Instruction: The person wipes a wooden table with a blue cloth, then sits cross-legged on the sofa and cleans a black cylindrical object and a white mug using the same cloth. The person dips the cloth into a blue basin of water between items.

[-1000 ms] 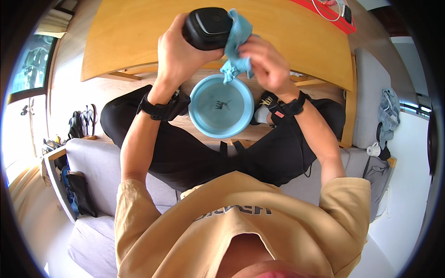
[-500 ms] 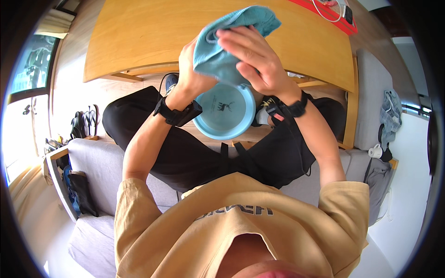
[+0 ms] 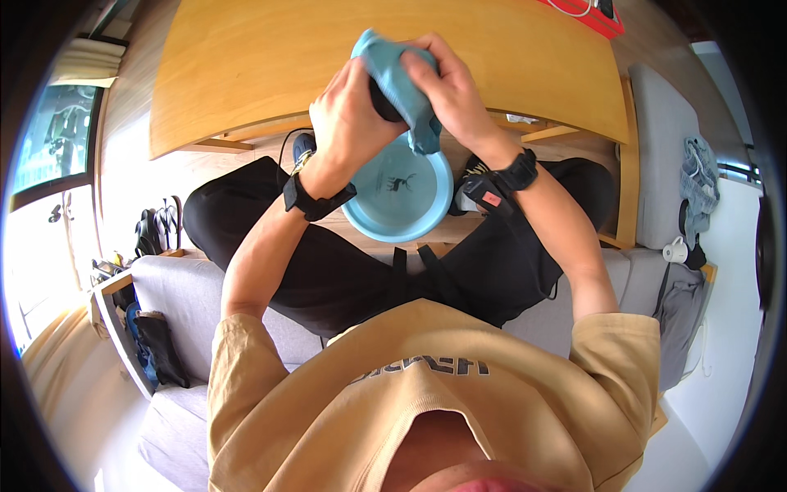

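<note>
A light blue cloth (image 3: 402, 78) is bunched up between my hands, above the near edge of the wooden table. My right hand (image 3: 455, 94) grips it, thumb pressed on its top and fingers curled behind. My left hand (image 3: 348, 119) is closed around a dark, rounded object (image 3: 382, 103) that shows under the cloth; most of it is covered, so its kind cannot be made out. One end of the cloth hangs down over the far rim of a round light blue basin (image 3: 398, 234), which sits low between my legs with a deer picture on its bottom.
The wooden table (image 3: 254, 74) spans the far side, with a red tray (image 3: 602, 23) at its far right corner. A grey sofa (image 3: 184, 287) is around me. A white mug (image 3: 675, 250) stands at the right, below a hanging blue cloth (image 3: 697, 184). Slippers (image 3: 160, 227) are at the left.
The cloth was spread wide with my right fingers stretched flat over it. Now it is gathered, my right fingers have curled round it, and the dark object shows.
</note>
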A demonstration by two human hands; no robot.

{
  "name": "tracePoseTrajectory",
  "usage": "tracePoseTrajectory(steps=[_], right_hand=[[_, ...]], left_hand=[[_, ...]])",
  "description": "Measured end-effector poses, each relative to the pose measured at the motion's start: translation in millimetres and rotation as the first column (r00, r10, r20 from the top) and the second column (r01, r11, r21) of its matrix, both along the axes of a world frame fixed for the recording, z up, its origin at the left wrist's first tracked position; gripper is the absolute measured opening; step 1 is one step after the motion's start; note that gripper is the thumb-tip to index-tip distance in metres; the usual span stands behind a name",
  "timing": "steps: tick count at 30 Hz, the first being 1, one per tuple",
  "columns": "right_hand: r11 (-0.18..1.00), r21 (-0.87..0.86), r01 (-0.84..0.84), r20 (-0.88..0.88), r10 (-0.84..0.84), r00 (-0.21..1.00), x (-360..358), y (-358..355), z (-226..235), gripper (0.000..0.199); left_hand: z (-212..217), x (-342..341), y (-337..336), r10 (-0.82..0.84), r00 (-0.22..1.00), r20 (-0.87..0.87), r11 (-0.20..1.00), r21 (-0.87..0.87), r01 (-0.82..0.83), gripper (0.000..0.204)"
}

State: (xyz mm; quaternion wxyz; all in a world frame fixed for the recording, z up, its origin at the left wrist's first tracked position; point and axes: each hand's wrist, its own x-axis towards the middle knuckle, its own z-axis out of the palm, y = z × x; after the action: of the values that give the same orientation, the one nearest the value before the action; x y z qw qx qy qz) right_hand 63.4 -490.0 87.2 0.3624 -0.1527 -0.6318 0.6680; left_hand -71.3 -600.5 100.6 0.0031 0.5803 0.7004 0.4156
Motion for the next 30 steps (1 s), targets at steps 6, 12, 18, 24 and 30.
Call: tracePoseTrajectory(steps=[6,12,18,24,30], right_hand=[[0.947,-0.311,-0.084,-0.111,0.052,0.992,-1,-1,-4,0.032],[1.000,-0.011,-0.010,-0.021,0.009,1.000,-3,-8,-6,0.031],[0.916,0.371,0.153,0.060,-0.188,0.980,-5,-1,-13,0.032],[0.329,0.938,0.107,0.012,-0.341,0.940,-5,-16,-3,0.043],[0.292,0.946,0.138,-0.067,-0.239,0.969,11,-11,8,0.044]], left_hand=[[6,-8,2,-0.003,0.993,0.117,0.998,-0.062,0.010,0.079],[-4,-3,-3,0.023,1.000,0.015,0.997,-0.070,-0.021,0.076],[-7,-4,-3,-0.021,0.998,-0.056,0.998,-0.052,0.018,0.061],[-11,-21,1,-0.065,0.997,0.040,0.965,-0.253,0.073,0.038],[-10,-24,-4,-0.163,0.984,0.075,0.979,-0.110,0.171,0.047]])
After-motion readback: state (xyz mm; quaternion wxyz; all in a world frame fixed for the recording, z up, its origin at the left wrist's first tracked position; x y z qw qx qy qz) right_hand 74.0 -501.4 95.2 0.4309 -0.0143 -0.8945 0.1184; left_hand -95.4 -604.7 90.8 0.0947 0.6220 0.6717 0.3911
